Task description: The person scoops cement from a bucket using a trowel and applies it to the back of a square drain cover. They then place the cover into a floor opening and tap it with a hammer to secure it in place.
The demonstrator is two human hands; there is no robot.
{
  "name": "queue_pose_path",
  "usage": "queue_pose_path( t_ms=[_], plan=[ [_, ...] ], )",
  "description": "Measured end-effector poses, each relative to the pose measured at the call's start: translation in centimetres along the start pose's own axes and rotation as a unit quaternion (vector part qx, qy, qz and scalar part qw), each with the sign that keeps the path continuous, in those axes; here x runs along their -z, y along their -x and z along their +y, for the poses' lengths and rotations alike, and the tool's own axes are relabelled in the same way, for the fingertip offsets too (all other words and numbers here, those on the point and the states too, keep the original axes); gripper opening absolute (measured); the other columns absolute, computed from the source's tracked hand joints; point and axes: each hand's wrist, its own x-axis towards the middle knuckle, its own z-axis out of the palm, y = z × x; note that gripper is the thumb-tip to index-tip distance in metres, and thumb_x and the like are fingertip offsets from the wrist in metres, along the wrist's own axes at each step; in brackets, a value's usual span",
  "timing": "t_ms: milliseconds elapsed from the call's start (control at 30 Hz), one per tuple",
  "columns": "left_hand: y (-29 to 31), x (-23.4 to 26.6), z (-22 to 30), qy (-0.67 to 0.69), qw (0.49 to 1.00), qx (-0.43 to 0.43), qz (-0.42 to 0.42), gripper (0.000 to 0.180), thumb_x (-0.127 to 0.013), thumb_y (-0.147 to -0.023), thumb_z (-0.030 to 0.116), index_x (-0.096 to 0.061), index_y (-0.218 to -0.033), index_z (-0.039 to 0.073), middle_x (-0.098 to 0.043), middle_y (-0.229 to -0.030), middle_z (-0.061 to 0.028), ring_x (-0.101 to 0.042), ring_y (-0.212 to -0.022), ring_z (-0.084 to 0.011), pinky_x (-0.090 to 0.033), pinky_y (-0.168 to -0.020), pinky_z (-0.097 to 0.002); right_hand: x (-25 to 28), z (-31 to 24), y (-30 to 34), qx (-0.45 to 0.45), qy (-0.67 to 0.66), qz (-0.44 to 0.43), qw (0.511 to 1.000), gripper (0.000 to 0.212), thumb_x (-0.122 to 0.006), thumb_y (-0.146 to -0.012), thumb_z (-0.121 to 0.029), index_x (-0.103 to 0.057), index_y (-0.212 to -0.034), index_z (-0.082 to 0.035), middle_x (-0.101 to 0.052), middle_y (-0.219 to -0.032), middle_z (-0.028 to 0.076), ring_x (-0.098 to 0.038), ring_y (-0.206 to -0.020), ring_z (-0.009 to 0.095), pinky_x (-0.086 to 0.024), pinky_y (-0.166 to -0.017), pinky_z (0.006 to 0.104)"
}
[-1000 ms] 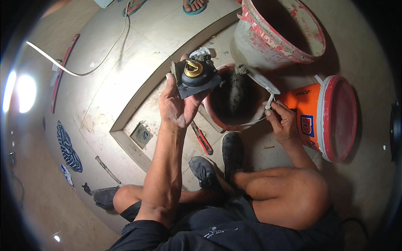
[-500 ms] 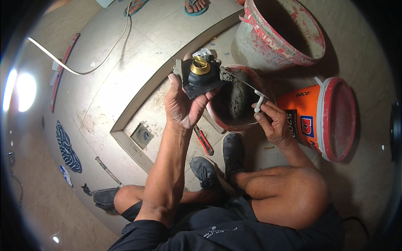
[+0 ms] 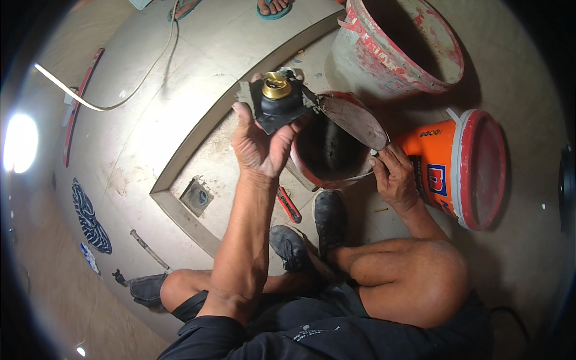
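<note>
My left hand (image 3: 261,147) is closed on a black floor drain with a square flange (image 3: 282,111). A round brass top (image 3: 277,86) sits on it, and grey mortar (image 3: 246,96) clings to its edge. My right hand (image 3: 396,177) grips a trowel (image 3: 354,120) by its handle. The blade's broad face shows, and its tip touches or nearly touches mortar at the drain's right side. Below the blade stands a small bucket (image 3: 342,182) with dark wet mortar (image 3: 329,150) inside. The fingers behind the drain are partly hidden.
A square floor recess with a pipe hole (image 3: 197,197) lies left of my forearm, near a red utility knife (image 3: 289,205). A large stained bucket (image 3: 384,54) and a tipped orange paint bucket (image 3: 438,168) stand right. Another person's sandalled foot (image 3: 273,7) is at the top.
The trowel has turned so its broad face shows instead of its edge. The drain in my left hand has shifted slightly left and up, the whole view drifting a little the same way.
</note>
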Motion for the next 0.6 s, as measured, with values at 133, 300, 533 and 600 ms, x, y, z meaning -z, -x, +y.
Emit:
queue_pose_path(
  t_ms=[133,300,533,600],
  plan=[
    [-0.8,1.4,2.6,-0.053,0.998,-0.03,0.0,0.085,-0.076,-0.089,0.059,-0.044,-0.156,0.018,-0.05,-0.151,-0.0233,-0.05,-0.141,-0.0427,-0.045,-0.114,-0.0656,2.1,0.6,0.5,-0.08,0.063,-0.075,0.992,0.015,-0.067,-0.095,-0.006,-0.065,-0.104,0.005,-0.063,-0.092,0.02,-0.064,-0.082,0.039,-0.053,-0.073,0.0467],
    [0.2,2.5,7.2,-0.101,0.995,-0.021,-0.001,0.091,-0.082,-0.079,0.063,-0.046,-0.155,0.026,-0.047,-0.157,-0.0234,-0.043,-0.148,-0.0417,-0.031,-0.121,-0.0713,1.0,-0.3,-2.3,-0.169,0.179,-0.287,0.926,0.022,-0.062,-0.098,-0.016,-0.071,-0.101,0.004,-0.069,-0.097,0.022,-0.068,-0.093,0.044,-0.055,-0.082,0.0529],
    [2.9,5.4,4.6,-0.119,0.992,0.013,0.042,0.091,-0.08,-0.08,0.064,-0.043,-0.156,0.031,-0.052,-0.154,-0.0148,-0.05,-0.143,-0.0378,-0.041,-0.115,-0.0681,-4.0,-2.3,-4.7,-0.16,0.259,-0.446,0.842,0.025,-0.061,-0.095,-0.016,-0.077,-0.098,0.003,-0.075,-0.103,0.026,-0.075,-0.098,0.041,-0.06,-0.088,0.0499],
    [3.1,6.1,3.1,-0.106,0.993,0.037,0.033,0.087,-0.08,-0.081,0.063,-0.045,-0.155,0.033,-0.053,-0.154,-0.0132,-0.05,-0.143,-0.0375,-0.041,-0.114,-0.0683,-2.9,-3.5,-5.7,-0.132,0.248,-0.477,0.833,0.026,-0.06,-0.095,-0.016,-0.079,-0.094,0.003,-0.076,-0.097,0.027,-0.076,-0.093,0.041,-0.061,-0.085,0.0497]
  ],
)
